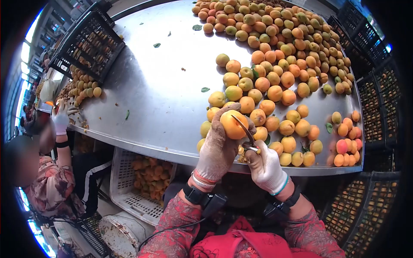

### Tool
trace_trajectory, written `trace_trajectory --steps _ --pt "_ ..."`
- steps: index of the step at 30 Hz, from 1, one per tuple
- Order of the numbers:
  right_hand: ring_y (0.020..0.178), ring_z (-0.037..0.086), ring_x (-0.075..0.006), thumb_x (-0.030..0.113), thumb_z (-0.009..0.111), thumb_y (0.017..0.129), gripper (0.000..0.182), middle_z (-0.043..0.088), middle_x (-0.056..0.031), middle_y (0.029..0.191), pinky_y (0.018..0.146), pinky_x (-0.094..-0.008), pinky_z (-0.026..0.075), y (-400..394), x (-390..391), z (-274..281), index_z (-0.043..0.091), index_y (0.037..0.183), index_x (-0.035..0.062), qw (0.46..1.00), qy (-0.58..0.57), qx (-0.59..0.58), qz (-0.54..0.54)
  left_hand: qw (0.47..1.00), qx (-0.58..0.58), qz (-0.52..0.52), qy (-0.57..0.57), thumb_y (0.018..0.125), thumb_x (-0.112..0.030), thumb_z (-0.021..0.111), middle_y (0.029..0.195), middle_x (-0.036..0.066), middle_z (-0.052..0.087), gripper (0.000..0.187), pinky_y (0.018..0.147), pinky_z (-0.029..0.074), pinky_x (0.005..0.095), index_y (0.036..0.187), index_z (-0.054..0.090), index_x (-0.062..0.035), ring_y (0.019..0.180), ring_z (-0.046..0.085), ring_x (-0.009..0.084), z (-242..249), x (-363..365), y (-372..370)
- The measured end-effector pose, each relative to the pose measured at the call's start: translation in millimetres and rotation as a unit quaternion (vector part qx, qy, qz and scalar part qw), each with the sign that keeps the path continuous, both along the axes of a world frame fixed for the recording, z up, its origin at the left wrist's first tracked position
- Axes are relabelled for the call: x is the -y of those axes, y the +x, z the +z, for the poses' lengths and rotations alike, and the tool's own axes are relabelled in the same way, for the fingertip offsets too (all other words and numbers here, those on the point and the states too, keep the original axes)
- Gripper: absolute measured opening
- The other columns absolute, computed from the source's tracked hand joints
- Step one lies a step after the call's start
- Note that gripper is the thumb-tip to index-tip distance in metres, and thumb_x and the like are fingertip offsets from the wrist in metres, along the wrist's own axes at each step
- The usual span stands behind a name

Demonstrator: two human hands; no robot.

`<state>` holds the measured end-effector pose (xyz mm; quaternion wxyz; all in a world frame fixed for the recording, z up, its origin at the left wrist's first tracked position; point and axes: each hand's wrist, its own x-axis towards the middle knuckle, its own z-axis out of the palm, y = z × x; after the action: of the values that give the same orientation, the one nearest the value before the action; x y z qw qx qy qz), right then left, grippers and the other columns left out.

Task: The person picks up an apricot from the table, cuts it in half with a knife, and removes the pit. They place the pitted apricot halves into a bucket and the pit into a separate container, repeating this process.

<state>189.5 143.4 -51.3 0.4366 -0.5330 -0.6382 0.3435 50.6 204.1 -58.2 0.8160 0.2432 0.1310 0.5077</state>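
Looks like there's plenty of whole fruit left here — the loose fruit (287, 79) is spread thickly over the far and right side of the table (163, 99), with a small separate group near the right corner. Below the front edge, a white crate (115, 174) holds a fair pile of orange fruit (150, 176), some of it apparently opened up, so I'd call this partway along, though I can't count either lot. The left hand (213, 159), in a stained glove, is curled partly closed around one orange-yellow fruit (229, 127) just above the near edge. The right hand (270, 170), also gloved, is closed on a metal tool (248, 133), its curved blade against that fruit; can't tell how deep it's cut. The surface is shiny metal with a few stray leaves (197, 27) and crumbs. Around it: a tilted black crate (97, 21) with fruit at the far left, another person (53, 182) sitting nearby, a grubby bucket (118, 232) below, and dark crates (373, 144) stacked on the right — pretty packed room.
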Motion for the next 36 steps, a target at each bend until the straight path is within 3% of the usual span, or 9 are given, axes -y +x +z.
trace_trajectory --steps 8,15,18,20,24,27,29,30,36 --pt "0.07 0.065 -0.0427 0.014 0.059 0.095 0.018 0.064 -0.0215 0.075 0.056 -0.0408 0.05 -12 -5 -7 0.054 0.098 -0.0034 0.999 0.003 -0.005 -0.033 0.961 -0.24 0.082 0.108 0.097 -0.058 0.047 0.12 0.013 0.056 0.07 0.094 0.05 0.0378 0.14 0.036 -0.0032 0.108 0.059 0.0241 -1 0 -6" --pt "0.068 0.064 -0.0421 0.015 0.06 0.095 0.019 0.064 -0.021 0.075 0.056 -0.0421 0.05 -13 -7 -18 0.055 0.099 -0.003 0.998 0.052 -0.001 -0.041 0.997 -0.078 0.015 0.016 0.096 -0.055 0.051 0.127 0.011 0.053 0.071 0.098 0.047 0.0369 0.142 0.034 -0.0041 0.111 0.058 0.0224 6 6 -1" --pt "0.064 0.064 -0.0406 0.016 0.064 0.093 0.021 0.061 -0.0187 0.066 0.053 -0.0426 0.049 -8 -9 -10 0.054 0.097 -0.0014 0.997 0.04 0.027 -0.053 0.999 0.002 -0.022 -0.038 0.097 -0.04 0.06 0.128 0.008 0.051 0.06 0.094 0.048 0.0304 0.142 0.039 -0.0063 0.113 0.054 0.0159 9 11 -1" --pt "0.064 0.064 -0.0405 0.017 0.065 0.092 0.021 0.06 -0.0184 0.065 0.053 -0.0423 0.049 -7 -8 -10 0.054 0.096 -0.0011 0.997 0.045 0.035 -0.051 0.983 -0.174 0.005 0.063 0.094 -0.026 0.065 0.133 0.009 0.048 0.061 0.097 0.047 0.0321 0.144 0.036 -0.0041 0.117 0.052 0.0184 5 1 -5" --pt "0.063 0.064 -0.0403 0.018 0.066 0.091 0.021 0.06 -0.0185 0.065 0.053 -0.0424 0.049 -5 -7 -12 0.053 0.092 0.0008 0.997 0.034 0.05 -0.049 0.978 -0.202 0.032 0.033 0.091 -0.013 0.064 0.133 0.009 0.049 0.062 0.099 0.045 0.0319 0.145 0.034 -0.0017 0.117 0.052 0.0176 15 2 -4" --pt "0.061 0.063 -0.0395 0.019 0.066 0.091 0.022 0.06 -0.0186 0.065 0.052 -0.0422 0.049 -8 -8 -19 0.053 0.09 0.0016 0.992 0.077 0.084 -0.05 0.984 -0.167 0.068 0.007 0.095 -0.032 0.063 0.131 0.011 0.051 0.064 0.1 0.045 0.0344 0.144 0.035 -0.002 0.115 0.054 0.0201 11 4 5" --pt "0.061 0.063 -0.0389 0.02 0.067 0.09 0.022 0.06 -0.0184 0.065 0.051 -0.0422 0.049 -10 -9 -14 0.054 0.09 0.0019 0.99 0.066 0.104 -0.064 0.987 0.073 -0.016 -0.144 0.095 -0.055 0.054 0.129 0.014 0.054 0.073 0.101 0.046 0.038 0.144 0.036 -0.0029 0.115 0.056 0.0243 7 7 10" --pt "0.06 0.063 -0.0383 0.021 0.067 0.09 0.023 0.06 -0.0182 0.065 0.051 -0.0422 0.049 -11 -10 -13 0.054 0.089 0.0021 0.988 0.053 0.124 -0.076 0.993 0.013 0.002 -0.121 0.092 -0.069 0.043 0.127 0.015 0.057 0.083 0.1 0.046 0.041 0.142 0.037 -0.0034 0.115 0.056 0.0283 14 8 14" --pt "0.056 0.063 -0.0357 0.025 0.068 0.09 0.026 0.06 -0.0163 0.062 0.05 -0.0412 0.049 -8 -8 -18 0.056 0.088 0.0022 0.987 0.069 0.134 -0.061 0.993 0.005 -0.017 -0.12 0.096 -0.063 0.043 0.127 0.013 0.057 0.075 0.1 0.047 0.0412 0.14 0.041 -0.0031 0.115 0.057 0.0279 1 4 5"
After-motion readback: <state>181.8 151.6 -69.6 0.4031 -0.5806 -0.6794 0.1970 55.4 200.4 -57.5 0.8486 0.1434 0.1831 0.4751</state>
